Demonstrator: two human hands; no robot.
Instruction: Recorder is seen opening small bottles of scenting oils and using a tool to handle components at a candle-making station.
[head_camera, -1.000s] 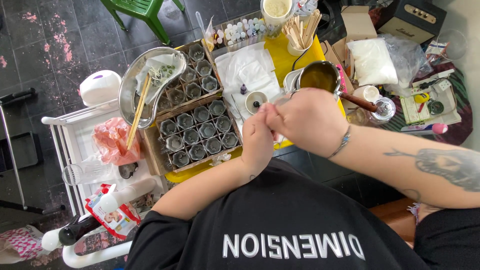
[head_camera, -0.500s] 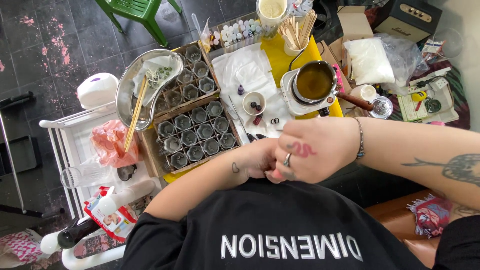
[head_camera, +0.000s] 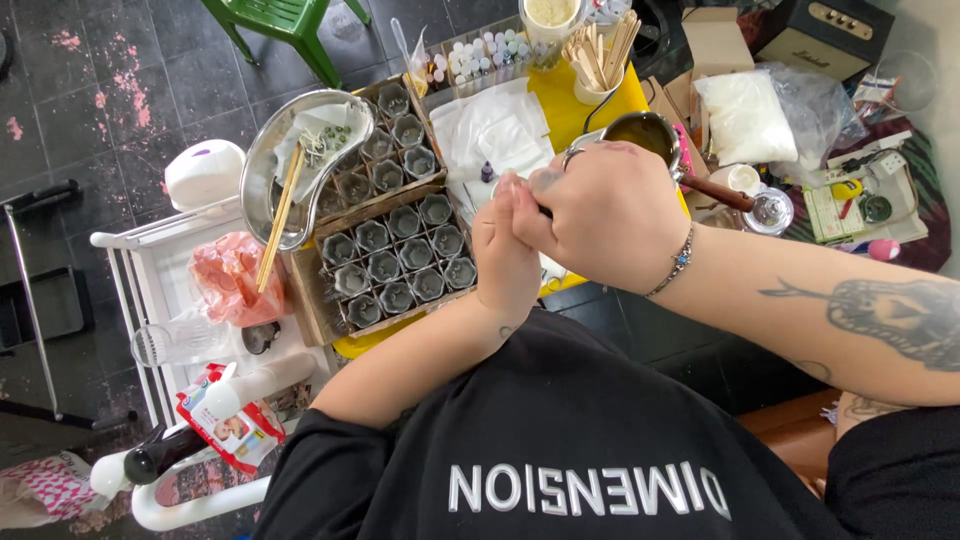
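Observation:
My left hand (head_camera: 503, 262) and my right hand (head_camera: 612, 212) are pressed together in front of my chest. The right one, with a ring and a bead bracelet, wraps over the left one's fingers. Nothing shows between them. They hover over the near edge of a yellow table top (head_camera: 568, 104). Just left of them a cardboard box (head_camera: 312, 305) holds several small glass jars (head_camera: 400, 255). Behind the right hand stands a small metal pot (head_camera: 640, 128) of amber liquid with a wooden handle (head_camera: 716, 192), partly hidden by that hand.
A metal kidney dish (head_camera: 262, 168) with chopsticks (head_camera: 280, 215) rests on the box's far corner. White tissues (head_camera: 495, 128), a cup of wooden sticks (head_camera: 600, 55) and small vials (head_camera: 478, 50) sit further back. A white rack (head_camera: 150, 300) stands left, a green chair (head_camera: 290, 20) beyond.
The clasped hands dropped toward my chest half a second ago and have now risen again over the table edge. They stay pressed together, and the right hand hides the pot more.

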